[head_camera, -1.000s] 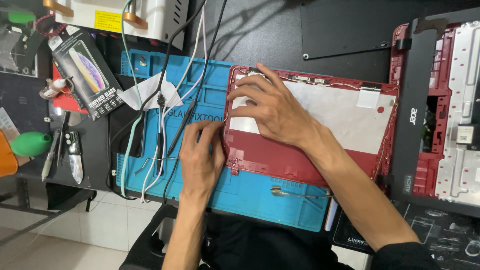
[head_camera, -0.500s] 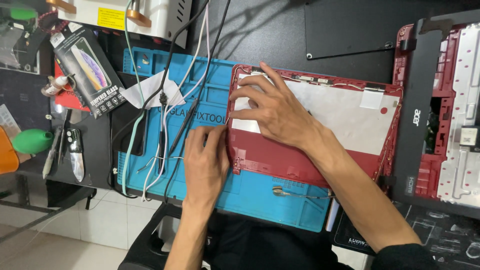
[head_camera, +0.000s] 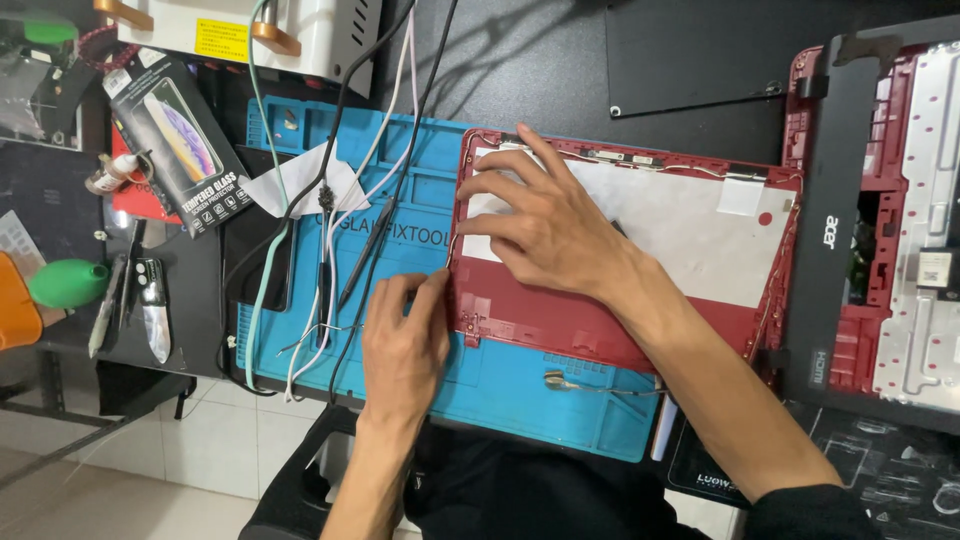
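A glossy red plastic laptop lid shell (head_camera: 620, 320), lined with a matte white sheet, lies on the ribbed blue silicone work mat (head_camera: 520, 390). The right hand (head_camera: 550, 225) presses flat on the lining, fingers spread. The left hand (head_camera: 405, 340) pinches the shell's left edge, fingers curled.

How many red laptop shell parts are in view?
2: the red lid shell on the blue mat under both hands, and a red base chassis at the right edge, partly cut off.
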